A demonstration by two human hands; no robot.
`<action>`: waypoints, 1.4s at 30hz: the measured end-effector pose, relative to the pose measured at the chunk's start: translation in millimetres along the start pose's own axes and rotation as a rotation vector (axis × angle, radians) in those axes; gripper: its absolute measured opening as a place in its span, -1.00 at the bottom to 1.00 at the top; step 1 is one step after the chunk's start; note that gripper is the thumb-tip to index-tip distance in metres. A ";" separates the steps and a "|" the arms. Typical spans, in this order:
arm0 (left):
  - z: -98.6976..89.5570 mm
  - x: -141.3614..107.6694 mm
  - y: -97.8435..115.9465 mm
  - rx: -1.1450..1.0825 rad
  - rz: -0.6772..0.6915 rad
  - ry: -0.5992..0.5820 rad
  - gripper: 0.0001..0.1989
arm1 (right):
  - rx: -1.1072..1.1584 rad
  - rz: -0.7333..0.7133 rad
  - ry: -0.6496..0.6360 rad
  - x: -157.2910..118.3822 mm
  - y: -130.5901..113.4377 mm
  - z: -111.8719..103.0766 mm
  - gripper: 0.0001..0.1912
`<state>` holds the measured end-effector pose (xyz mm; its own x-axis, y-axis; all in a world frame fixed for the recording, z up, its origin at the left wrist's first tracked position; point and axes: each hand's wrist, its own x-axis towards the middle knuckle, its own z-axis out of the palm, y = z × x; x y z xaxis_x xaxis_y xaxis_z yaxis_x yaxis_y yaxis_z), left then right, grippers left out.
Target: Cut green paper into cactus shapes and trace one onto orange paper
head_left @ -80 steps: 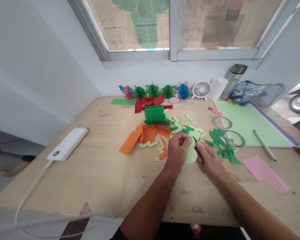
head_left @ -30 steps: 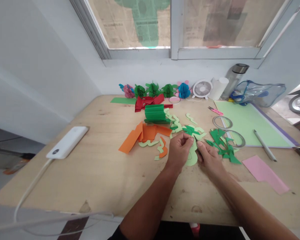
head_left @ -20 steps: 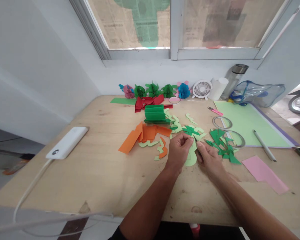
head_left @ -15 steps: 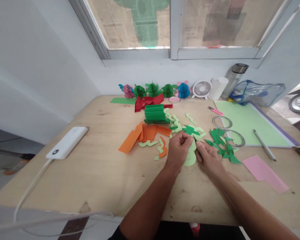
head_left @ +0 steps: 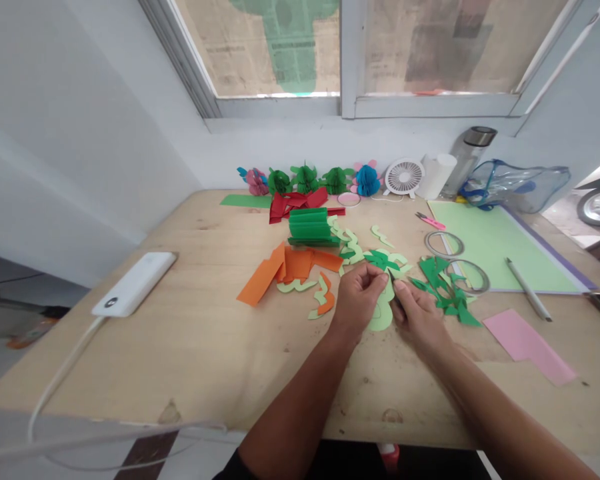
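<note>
Step in hand looks like trimming the light-green sheet with the dark tool. Tool type unclear, mostly covered by fingers; can't tell if it has blades or whether they're apart.

To do it well, my take: pinch close to the cut so the paper can't flutter, fingertips off the tool's path. Small bites, tool hand near steady, turn the sheet into it on curves. Follow the faint curved line on the lower lobe if that's the mark. Paper's thin, so a hard pull would likely crease or tear it.

Grip: left hand pinches the sheet's upper left edge, thumb against fingertips. Right hand is closed round the tool, tip angled to 11 o'clock, right by the sheet.

Sheet location: between the hands. From the left pinch, the rounded lobe runs to 6 o'clock; the tool tip is at 3, just beside. From the right hand, the sheet sits at 9.

Clutter round the work: green pieces at 12 o'clock of the sheet, near enough to snag, I'd judge. Green scraps at 3, beyond the right hand. Orange paper at 10.
</note>
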<state>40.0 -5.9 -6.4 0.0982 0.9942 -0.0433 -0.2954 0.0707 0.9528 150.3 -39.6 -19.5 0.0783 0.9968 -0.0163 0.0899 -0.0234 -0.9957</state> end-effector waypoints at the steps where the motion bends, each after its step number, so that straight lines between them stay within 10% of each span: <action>1: 0.1 -0.1 -0.5 -0.002 0.003 -0.001 -0.84 | 0.005 0.002 -0.002 -0.1 -0.1 0.1 -0.46; 42: -17.2 6.8 6.1 0.018 -0.055 -0.175 -0.86 | -0.056 0.013 -0.072 2.1 -8.0 -2.1 -0.38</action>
<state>22.5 2.7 -6.1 0.2781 0.9595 -0.0441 -0.2678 0.1216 0.9558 151.8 -37.5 -11.3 0.0080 0.9992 -0.0381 0.1453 -0.0388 -0.9886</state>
